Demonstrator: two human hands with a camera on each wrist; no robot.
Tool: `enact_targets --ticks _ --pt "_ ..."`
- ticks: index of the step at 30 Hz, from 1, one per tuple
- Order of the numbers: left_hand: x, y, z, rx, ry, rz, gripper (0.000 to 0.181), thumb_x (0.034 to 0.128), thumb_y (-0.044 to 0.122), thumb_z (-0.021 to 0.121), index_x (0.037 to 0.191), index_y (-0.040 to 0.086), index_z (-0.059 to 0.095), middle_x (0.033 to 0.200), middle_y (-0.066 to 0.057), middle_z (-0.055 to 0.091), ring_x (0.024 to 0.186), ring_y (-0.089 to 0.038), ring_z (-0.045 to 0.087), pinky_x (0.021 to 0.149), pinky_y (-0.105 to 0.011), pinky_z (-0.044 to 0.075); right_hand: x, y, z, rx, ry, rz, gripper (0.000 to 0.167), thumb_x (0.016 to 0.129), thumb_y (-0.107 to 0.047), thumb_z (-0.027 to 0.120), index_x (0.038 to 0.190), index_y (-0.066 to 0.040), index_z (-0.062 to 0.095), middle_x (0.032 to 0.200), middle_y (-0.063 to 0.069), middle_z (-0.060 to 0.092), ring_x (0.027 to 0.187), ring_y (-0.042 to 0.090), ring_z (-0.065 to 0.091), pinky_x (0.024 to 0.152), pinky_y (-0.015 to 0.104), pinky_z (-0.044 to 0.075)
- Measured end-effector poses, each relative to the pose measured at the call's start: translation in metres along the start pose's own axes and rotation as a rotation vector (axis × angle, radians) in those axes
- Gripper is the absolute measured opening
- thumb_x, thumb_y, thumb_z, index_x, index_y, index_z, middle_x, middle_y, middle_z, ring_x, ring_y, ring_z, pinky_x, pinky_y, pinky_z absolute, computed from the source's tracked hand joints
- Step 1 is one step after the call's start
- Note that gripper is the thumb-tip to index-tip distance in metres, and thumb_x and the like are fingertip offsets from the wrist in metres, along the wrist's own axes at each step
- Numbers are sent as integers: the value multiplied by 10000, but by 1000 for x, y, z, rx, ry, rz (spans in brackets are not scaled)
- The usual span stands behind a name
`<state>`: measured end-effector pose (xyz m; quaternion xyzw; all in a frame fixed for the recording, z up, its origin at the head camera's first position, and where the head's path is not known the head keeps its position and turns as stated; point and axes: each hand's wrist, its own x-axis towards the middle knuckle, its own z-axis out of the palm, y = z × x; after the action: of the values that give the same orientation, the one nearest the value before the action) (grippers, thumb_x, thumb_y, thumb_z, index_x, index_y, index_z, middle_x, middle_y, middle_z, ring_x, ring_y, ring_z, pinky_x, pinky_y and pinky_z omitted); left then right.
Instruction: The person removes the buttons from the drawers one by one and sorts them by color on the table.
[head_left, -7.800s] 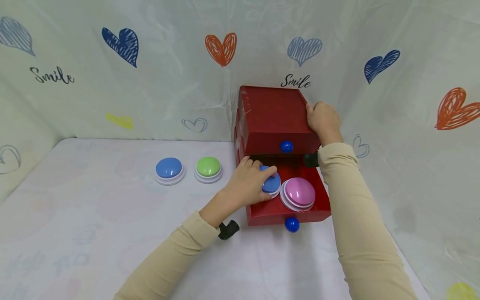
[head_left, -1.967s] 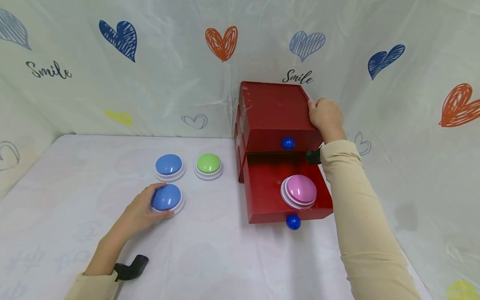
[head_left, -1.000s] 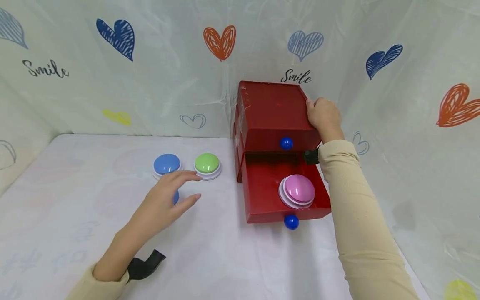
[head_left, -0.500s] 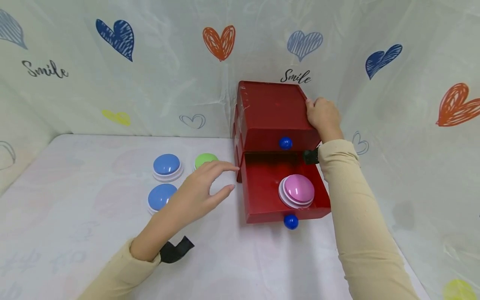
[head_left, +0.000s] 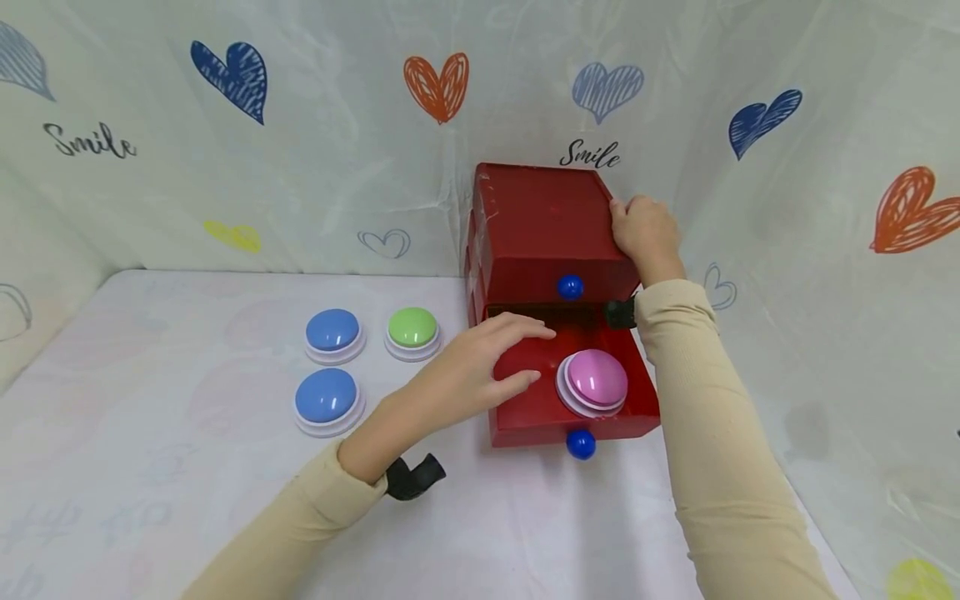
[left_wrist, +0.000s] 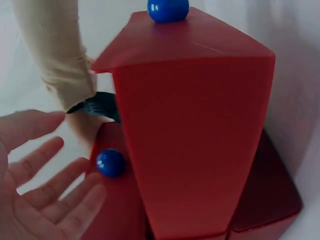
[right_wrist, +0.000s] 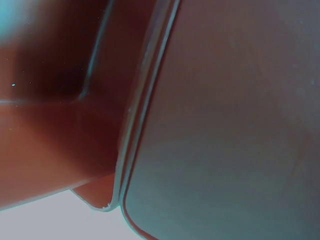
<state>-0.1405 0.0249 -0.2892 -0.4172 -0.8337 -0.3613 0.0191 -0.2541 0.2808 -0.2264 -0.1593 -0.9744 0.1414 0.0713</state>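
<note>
Red cabinet: The red cabinet (head_left: 551, 212) is standing on the bench (head_left: 195, 408), its back edge sitting close to the cloth backdrop (head_left: 322, 158).
Lower drawer: The lower drawer (head_left: 525, 431) is sticking out from the front of the red cabinet, its lower blue knob (head_left: 581, 444) facing the person.
Upper knob: The upper blue knob (head_left: 570, 287) is showing on the red cabinet's front, above the drawer opening.
Pink button: The pink button (head_left: 597, 377) is lying inside the red cabinet's lower drawer, toward its right front corner, dome facing up.
Left hand: The left hand (head_left: 461, 375) is hovering over the left side of the red cabinet's lower drawer, near the pink button. Its grip is staying wide, thumb and fingers standing well apart.
Right hand: The right hand (head_left: 647, 233) is resting at the red cabinet's upper right edge, its thumb touching the top. The cabinet is hiding most fingers, so how tight this grip is cannot be told.
Green button: The green button (head_left: 412, 327) is sitting just left of the red cabinet.
Blue buttons: The far blue button (head_left: 332, 330) and near blue button (head_left: 326, 396) are sitting farther left of the red cabinet, one before the other.
</note>
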Motion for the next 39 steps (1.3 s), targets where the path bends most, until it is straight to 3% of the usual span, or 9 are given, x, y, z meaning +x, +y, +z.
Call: enact_targets --ticks 8,16,28,39 --pt "26 -6 13 0 -151 51 504 844 236 681 1314 185 505 1368 -10 478 1278 -151 434 960 -305 473 0 0 0 1 2 -4 530 1001 -394 230 1109 26 535 1084 247 559 967 399 534 798 497 452" --pt "43 -6 25 46 -273 57 563 827 284 699 1336 195 476 1372 -13 466 1275 -151 436 965 -296 468 0 0 1 3 6 5 529 999 -399 234 1102 20 541 1052 225 561 922 368 531 768 473 455" --pt "53 -4 45 112 -384 8 613 825 304 699 1374 252 432 1460 -35 357 1324 -192 377 940 -307 486 2 2 2 9 -1 12 536 998 -408 233 1105 15 544 1013 209 562 879 350 535 725 450 457" --pt "58 -4 61 162 -456 -14 673 810 325 711 1396 297 382 1481 -43 316 1339 -207 356 965 -330 470 2 2 1 10 -7 4 543 996 -408 223 1118 20 534 1077 224 556 948 377 528 786 478 449"
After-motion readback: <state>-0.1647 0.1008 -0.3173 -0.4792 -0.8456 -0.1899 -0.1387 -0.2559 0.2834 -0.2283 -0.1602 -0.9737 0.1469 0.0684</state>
